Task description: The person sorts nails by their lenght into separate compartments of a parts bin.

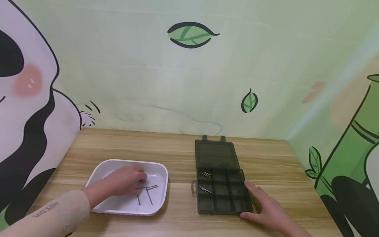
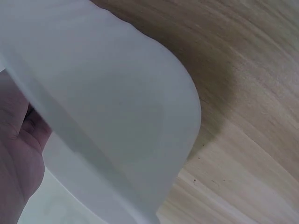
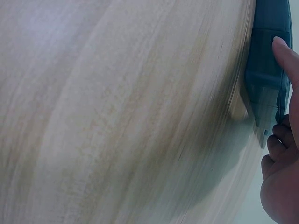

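Observation:
In the head view my left hand (image 1: 128,180) reaches into a white tray (image 1: 161,197), its fingers bent down toward the bottom. Several thin metal nails (image 1: 149,197) lie in the tray, one right at the fingertips. I cannot tell whether the fingers pinch a nail, as the hand covers that spot. At right, a dark translucent compartment box (image 1: 217,204) lies with its lid (image 1: 216,154) folded back. Nails lie in two of its left compartments. My right hand (image 1: 267,209) spans the box's near right corner, thumb at the front edge, fingers along the right side.
The wooden table (image 1: 180,204) meets a patterned wall cloth (image 1: 142,79) at the back. A strip of bare tabletop runs between the tray and the box. A small clasp (image 1: 193,187) juts from the box's left side.

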Demonstrator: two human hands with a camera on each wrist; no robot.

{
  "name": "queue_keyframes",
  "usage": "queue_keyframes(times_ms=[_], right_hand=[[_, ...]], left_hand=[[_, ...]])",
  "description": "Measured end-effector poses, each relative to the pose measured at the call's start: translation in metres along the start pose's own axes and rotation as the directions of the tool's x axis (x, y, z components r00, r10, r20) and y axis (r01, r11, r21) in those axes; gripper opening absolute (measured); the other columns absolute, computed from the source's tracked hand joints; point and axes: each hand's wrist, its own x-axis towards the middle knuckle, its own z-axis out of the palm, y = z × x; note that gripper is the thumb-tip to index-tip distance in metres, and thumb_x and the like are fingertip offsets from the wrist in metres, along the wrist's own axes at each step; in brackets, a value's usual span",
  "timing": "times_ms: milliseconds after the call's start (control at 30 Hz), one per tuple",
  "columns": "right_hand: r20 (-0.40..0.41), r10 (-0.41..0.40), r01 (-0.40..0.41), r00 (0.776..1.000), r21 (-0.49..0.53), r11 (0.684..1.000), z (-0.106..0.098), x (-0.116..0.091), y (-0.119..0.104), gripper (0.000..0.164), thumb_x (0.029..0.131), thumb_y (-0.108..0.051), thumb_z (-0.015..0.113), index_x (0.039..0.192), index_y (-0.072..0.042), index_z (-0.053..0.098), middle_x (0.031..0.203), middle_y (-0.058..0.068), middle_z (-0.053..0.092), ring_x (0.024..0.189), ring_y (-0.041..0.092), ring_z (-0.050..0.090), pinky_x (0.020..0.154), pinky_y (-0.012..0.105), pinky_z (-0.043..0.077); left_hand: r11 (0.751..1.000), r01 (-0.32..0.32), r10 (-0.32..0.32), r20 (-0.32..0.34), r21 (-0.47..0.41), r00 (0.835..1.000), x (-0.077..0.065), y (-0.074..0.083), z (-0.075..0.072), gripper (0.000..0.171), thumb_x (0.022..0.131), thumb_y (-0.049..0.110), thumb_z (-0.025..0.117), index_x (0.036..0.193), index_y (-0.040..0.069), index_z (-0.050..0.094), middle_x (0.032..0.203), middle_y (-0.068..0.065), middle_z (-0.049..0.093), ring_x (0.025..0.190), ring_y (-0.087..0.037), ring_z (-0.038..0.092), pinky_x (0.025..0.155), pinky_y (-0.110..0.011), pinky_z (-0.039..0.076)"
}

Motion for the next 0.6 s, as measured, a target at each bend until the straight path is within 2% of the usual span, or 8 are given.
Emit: queue_keyframes(times_ms=[233,600], right_hand=[[0.004,-0.006,0.006,1.000,-0.006,1.000,-0.0009,0.0003,-0.0004,0.109,0.081,-0.064,0.084,0.164,-0.008,0.040,0.165,0.021,0.044,0.147,0.052,0.044,0.115,0.066,0.039],[0.002,-0.004,0.004,1.000,0.005,1.000,-0.0007,-0.0004,0.0000,0.109,0.082,-0.064,0.084,0.164,-0.008,0.041,0.165,0.021,0.043,0.148,0.051,0.043,0.115,0.065,0.039]], left_hand=[[1.000,0.015,-0.015,0.000,-0.011,1.000,0.0037,-0.0030,0.0055,0.023,0.074,0.013,0.088,0.082,0.018,0.066,0.079,0.012,0.048,0.069,-0.005,0.044,0.063,-0.029,0.046],[1.000,-0.003,0.002,-0.034,-0.015,0.999,0.0101,-0.0040,0.0097,0.026,0.073,0.008,0.084,0.076,0.020,0.061,0.078,0.012,0.047,0.067,-0.005,0.043,0.061,-0.028,0.045]])
